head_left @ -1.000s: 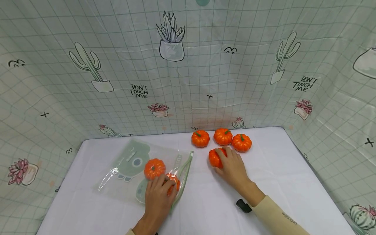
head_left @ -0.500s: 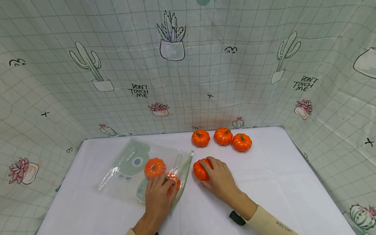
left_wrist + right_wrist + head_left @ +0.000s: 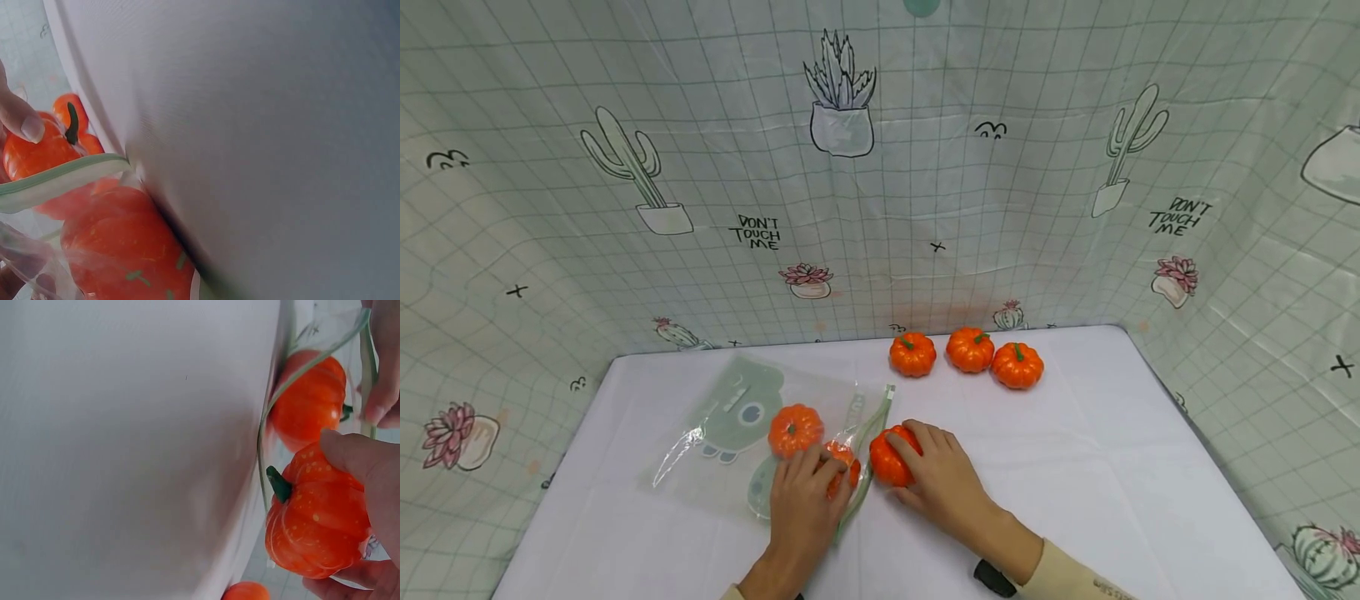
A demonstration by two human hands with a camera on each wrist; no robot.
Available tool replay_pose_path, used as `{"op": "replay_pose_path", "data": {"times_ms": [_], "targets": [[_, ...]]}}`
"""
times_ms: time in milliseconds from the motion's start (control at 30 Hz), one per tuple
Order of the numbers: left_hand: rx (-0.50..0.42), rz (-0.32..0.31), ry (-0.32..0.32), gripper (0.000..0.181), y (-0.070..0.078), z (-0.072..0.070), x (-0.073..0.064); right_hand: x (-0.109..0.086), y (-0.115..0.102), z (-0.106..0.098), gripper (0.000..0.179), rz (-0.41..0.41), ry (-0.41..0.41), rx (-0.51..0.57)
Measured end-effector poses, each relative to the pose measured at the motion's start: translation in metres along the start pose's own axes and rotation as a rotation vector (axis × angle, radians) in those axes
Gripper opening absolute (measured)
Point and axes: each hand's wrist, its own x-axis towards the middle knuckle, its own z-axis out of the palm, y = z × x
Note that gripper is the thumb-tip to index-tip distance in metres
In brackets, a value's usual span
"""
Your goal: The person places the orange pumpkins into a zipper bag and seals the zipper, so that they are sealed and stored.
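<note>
My right hand grips a small orange toy pumpkin with a green stem, right at the mouth of a clear zip bag. The right wrist view shows my thumb and fingers around that pumpkin, its stem pointing toward the tabletop side. My left hand pinches the upper edge of the bag's green-trimmed mouth, holding it apart from the lower edge. Two pumpkins lie inside the bag: one fully visible, the other partly covered by my left fingers. In the left wrist view, a bagged pumpkin sits just behind the green trim.
Three more pumpkins stand at the back of the white-covered table: one on the left and a close pair on the right. A patterned cloth hangs behind the table. A black wrist strap piece shows beside the right sleeve.
My right hand has brought its pumpkin from near the back group leftward and toward me, up to the bag's mouth. My left hand and the bag have stayed in place.
</note>
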Motion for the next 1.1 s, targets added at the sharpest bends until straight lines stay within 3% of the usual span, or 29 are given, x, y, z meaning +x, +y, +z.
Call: {"op": "replay_pose_path", "data": {"times_ms": [167,533,833,1100], "targets": [[-0.001,-0.006,-0.006,0.020,0.000,0.000,0.000,0.001,-0.006,0.002,0.074,-0.023,-0.003,-0.009],[-0.055,0.095,0.127,0.020,-0.005,0.005,0.000,0.005,-0.016,0.008,0.074,-0.049,-0.002,-0.010],[-0.037,0.064,0.074,0.017,-0.002,0.003,0.000,0.007,-0.028,0.014,0.079,-0.065,-0.016,-0.011],[-0.045,0.083,0.099,0.016,-0.004,0.004,-0.001,0.004,-0.028,0.014,0.079,-0.087,-0.073,0.014]]}}
